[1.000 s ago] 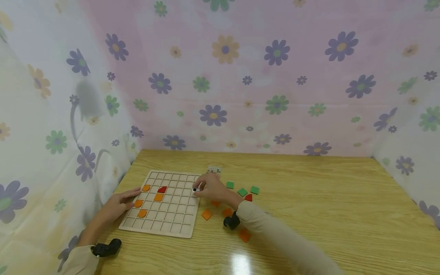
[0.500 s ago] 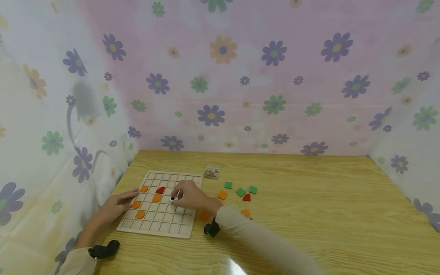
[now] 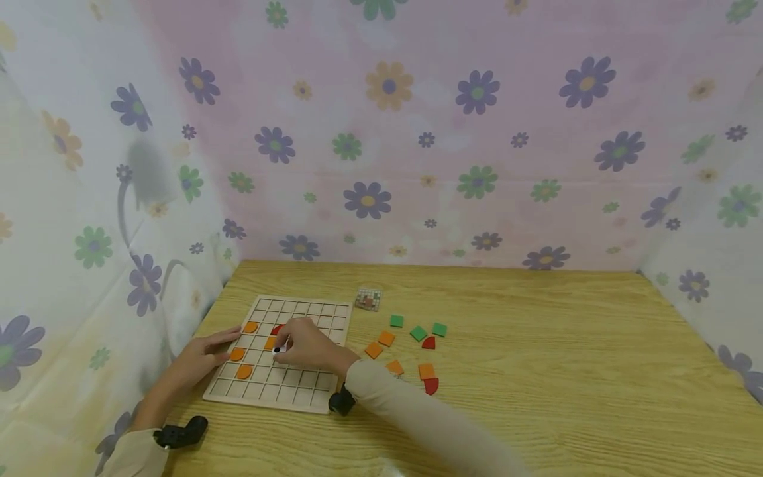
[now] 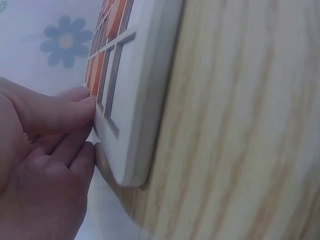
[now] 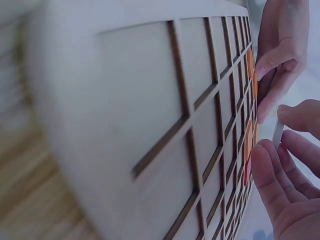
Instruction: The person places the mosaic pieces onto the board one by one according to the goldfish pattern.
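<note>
A pale wooden grid board [image 3: 306,397] lies at the left of the table. My right hand [image 3: 306,346] is over its left-middle part, pinching a small white tile [image 3: 277,350] with a black dot. Edge-on, the tile [image 5: 278,134] shows between thumb and fingertips in the right wrist view. Beneath this hand, a red piece [image 3: 277,328] and an orange square [image 3: 270,342] on the board are partly covered. My left hand [image 3: 199,361] rests against the board's left edge, its thumb and fingers extended and touching the rim, near three orange round pieces [image 3: 237,354].
Right of the board lie several loose tiles: green squares [image 3: 418,333], orange squares [image 3: 373,350] and red quarter-rounds [image 3: 431,385]. A small patterned card [image 3: 368,299] lies by the board's far right corner. Flowered cloth [image 3: 429,159] walls the table at the back and sides.
My right hand has carried the white tile leftward from the board's right edge to beside the orange square, uncovering the card and loose tiles. My left hand has stayed at the board's edge.
</note>
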Demonstrator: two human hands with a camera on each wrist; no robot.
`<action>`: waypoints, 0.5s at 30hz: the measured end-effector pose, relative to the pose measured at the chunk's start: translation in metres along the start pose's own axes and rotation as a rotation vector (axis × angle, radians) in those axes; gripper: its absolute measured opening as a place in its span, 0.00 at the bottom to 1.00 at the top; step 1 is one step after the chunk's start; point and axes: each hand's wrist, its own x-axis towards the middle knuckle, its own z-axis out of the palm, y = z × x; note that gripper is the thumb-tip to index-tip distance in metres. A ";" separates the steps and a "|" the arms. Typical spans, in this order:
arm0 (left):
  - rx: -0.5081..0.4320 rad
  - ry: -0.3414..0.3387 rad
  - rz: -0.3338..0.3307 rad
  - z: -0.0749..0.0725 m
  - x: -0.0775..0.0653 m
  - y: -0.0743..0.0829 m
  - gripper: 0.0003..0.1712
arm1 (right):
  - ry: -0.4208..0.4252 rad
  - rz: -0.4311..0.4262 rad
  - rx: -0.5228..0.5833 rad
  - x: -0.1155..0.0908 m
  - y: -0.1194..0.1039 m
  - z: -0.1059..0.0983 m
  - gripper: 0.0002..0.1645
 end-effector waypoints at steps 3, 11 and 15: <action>-0.016 -0.002 0.009 -0.001 -0.001 0.000 0.26 | -0.007 0.000 -0.007 0.005 -0.003 0.003 0.06; -0.026 -0.001 0.025 -0.001 -0.001 0.001 0.26 | -0.012 0.018 -0.097 0.020 0.000 0.018 0.06; -0.024 -0.006 0.043 -0.001 -0.002 0.002 0.25 | -0.010 0.053 -0.142 0.022 -0.004 0.024 0.05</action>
